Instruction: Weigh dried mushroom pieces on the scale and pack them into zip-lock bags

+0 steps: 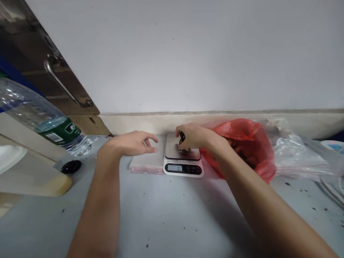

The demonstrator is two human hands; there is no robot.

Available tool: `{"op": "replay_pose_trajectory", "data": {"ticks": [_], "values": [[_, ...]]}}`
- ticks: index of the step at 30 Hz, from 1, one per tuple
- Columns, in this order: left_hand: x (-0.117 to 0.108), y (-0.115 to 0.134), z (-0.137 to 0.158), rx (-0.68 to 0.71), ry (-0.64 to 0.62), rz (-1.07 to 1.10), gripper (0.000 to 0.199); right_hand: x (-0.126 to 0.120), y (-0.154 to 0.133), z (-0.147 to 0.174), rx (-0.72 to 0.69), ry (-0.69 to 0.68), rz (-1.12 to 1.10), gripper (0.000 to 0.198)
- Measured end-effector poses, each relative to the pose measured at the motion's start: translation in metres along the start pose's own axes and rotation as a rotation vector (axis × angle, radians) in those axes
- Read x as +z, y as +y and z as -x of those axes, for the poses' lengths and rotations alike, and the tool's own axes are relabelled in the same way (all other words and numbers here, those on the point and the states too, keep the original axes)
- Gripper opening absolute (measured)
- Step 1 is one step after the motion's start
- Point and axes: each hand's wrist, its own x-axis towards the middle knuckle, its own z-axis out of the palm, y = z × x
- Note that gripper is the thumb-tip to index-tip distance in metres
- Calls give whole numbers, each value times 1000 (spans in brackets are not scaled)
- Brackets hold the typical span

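Currently, your right hand (192,135) pinches a partly hidden dark piece (182,136) over the scale (169,150), whose display (174,168) shows zeros, your left hand (135,142) hangs open, and the small print on the green label (63,131) is illegible.

Before the wall (188,61), the scale (171,151) sits between a stack (147,165), left, and a bag (264,156), right.

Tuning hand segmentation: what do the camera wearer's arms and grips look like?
Left grip and right grip: ungloved human hands, no rings visible. Forearms are bare, tapering to the wrists; no sleeves, watch, cables or markings show.
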Motion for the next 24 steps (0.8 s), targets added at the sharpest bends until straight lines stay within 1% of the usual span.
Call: {"op": "replay_pose_trajectory", "data": {"ticks": [2,4,8,12,15,18,20,21,24], "values": [[1,-2,-1,12,-2,14,68,3,1,-2,-2,-30,2,55],[1,-1,-1,-2,-7,3,67,4,6,-1,-17,-32,-10,57],[2,2,-1,-28,-19,-31,66,3,17,4,-41,37,-59,56],[3,7,0,-4,-12,-36,64,-1,23,13,2,113,-145,45],[3,10,-3,-11,-37,-33,57,-7,29,24,-13,186,-245,31],[7,9,-12,-17,-93,-55,52,-18,38,39,-22,249,-204,15],[10,8,-18,-13,-116,-67,52,-24,48,49,0,224,-115,14],[12,8,-21,-15,-122,-66,53,-26,55,52,22,182,-71,17],[18,11,-26,-38,-141,-55,54,-25,77,56,127,-26,-14,21]]}}
